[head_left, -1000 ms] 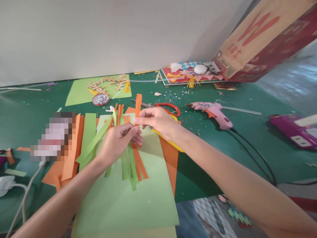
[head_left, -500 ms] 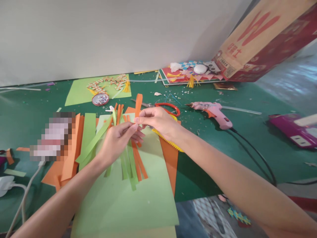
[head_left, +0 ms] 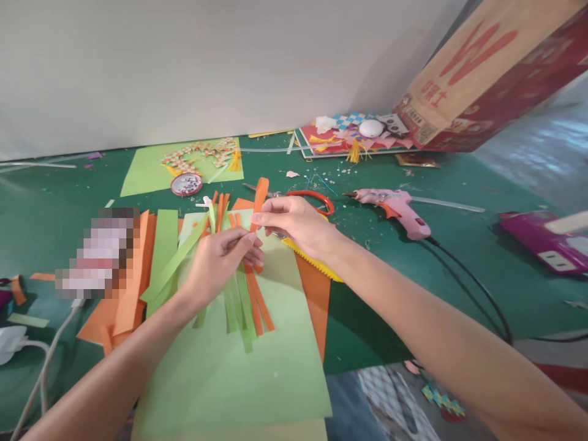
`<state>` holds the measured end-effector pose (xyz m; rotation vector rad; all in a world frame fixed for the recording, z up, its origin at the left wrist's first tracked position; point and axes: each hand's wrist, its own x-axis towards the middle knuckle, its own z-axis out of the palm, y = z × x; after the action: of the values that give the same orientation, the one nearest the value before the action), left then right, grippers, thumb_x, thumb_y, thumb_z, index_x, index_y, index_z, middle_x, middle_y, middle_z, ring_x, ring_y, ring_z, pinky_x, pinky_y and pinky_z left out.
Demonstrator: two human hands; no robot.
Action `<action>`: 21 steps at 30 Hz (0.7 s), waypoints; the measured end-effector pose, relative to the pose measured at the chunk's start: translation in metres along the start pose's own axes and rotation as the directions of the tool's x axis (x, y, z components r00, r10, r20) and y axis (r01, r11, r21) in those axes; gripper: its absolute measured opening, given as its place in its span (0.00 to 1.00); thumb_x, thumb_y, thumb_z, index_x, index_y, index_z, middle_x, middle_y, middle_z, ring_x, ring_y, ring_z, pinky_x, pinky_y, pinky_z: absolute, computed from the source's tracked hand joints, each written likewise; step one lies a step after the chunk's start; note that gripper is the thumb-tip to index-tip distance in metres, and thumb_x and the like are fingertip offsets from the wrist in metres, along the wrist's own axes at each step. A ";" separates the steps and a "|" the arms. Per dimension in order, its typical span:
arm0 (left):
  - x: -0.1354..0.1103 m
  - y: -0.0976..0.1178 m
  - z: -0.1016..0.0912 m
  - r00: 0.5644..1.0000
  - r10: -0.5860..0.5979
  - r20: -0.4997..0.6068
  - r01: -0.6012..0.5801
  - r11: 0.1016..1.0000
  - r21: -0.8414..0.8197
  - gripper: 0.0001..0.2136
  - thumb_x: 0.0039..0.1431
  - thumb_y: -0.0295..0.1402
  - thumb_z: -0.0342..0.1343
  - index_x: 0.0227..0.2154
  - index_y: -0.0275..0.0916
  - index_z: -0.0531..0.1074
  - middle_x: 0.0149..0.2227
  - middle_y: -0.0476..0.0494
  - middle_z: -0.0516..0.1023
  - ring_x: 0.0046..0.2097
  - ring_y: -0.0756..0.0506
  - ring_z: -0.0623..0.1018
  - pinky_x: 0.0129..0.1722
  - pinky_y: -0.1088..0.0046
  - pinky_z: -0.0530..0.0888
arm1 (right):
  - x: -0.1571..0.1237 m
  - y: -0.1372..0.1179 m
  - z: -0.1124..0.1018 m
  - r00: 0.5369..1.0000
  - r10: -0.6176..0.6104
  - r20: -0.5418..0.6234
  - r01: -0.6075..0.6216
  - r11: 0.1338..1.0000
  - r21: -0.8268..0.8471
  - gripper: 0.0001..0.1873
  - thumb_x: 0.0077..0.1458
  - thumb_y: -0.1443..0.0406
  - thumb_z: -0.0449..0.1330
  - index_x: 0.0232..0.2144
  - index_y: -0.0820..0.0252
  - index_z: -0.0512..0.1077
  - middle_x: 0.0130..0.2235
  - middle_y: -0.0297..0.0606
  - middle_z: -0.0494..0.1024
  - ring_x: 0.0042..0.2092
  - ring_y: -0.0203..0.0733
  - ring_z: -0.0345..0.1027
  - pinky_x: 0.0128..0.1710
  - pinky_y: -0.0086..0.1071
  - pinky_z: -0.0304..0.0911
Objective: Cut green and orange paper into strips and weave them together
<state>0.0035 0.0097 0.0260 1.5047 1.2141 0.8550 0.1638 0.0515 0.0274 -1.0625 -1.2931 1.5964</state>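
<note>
My right hand (head_left: 294, 223) pinches an orange paper strip (head_left: 258, 197) that stands up from its fingers. Close beside it, my left hand (head_left: 220, 260) is closed on a bunch of green and orange paper strips (head_left: 243, 300) that fan out over a light green sheet (head_left: 239, 367). The fingertips of both hands almost meet above the sheet. More green and orange strips (head_left: 160, 257) lie spread to the left of my left hand.
Red-handled scissors (head_left: 312, 197) lie just behind my right hand. A pink glue gun (head_left: 397, 208) with a black cable lies to the right. A small round tin (head_left: 187, 184), a woven paper piece (head_left: 202, 153), a cardboard box (head_left: 487, 67) and a purple box (head_left: 546, 245) stand around.
The orange strip in my right hand has tilted slightly to the right. My left fingers have closed a little tighter on the strips. Both arms stay in place.
</note>
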 end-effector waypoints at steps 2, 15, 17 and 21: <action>0.000 0.000 0.000 1.000 -0.004 0.001 0.004 1.000 -0.015 0.12 0.60 0.39 0.53 0.28 0.37 0.73 0.25 0.45 0.80 0.28 0.47 0.81 0.33 0.71 0.79 | 0.000 0.000 0.001 1.000 -0.001 0.012 0.001 1.000 0.004 0.16 0.34 0.59 0.72 0.17 0.60 0.69 0.22 0.29 0.69 0.26 0.30 0.60 0.30 0.31 0.56; 0.002 -0.001 -0.001 0.999 0.041 -0.004 -0.042 0.998 -0.050 0.13 0.61 0.42 0.53 0.27 0.37 0.71 0.25 0.46 0.79 0.26 0.48 0.79 0.32 0.72 0.78 | -0.002 0.002 0.002 0.990 -0.079 0.113 0.085 0.996 -0.042 0.14 0.39 0.59 0.70 0.19 0.60 0.70 0.23 0.30 0.71 0.27 0.31 0.61 0.30 0.31 0.58; 0.001 -0.001 -0.001 0.999 0.046 -0.003 -0.046 0.997 -0.054 0.13 0.61 0.41 0.53 0.28 0.37 0.72 0.26 0.46 0.79 0.26 0.48 0.79 0.32 0.71 0.78 | -0.002 0.001 0.003 0.992 -0.093 0.090 0.098 0.994 -0.056 0.15 0.39 0.59 0.70 0.19 0.60 0.69 0.22 0.29 0.70 0.26 0.31 0.61 0.30 0.31 0.58; 0.001 0.000 0.000 0.999 0.038 -0.019 -0.039 0.997 -0.063 0.14 0.60 0.43 0.54 0.28 0.37 0.72 0.25 0.45 0.79 0.26 0.47 0.79 0.32 0.70 0.78 | -0.002 0.000 0.003 0.991 -0.115 0.065 0.120 0.988 -0.095 0.14 0.39 0.59 0.70 0.20 0.60 0.69 0.23 0.30 0.71 0.27 0.31 0.61 0.29 0.30 0.58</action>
<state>0.0033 0.0108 0.0257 1.4761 1.1634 0.9257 0.1620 0.0483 0.0275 -0.9850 -1.4603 1.4992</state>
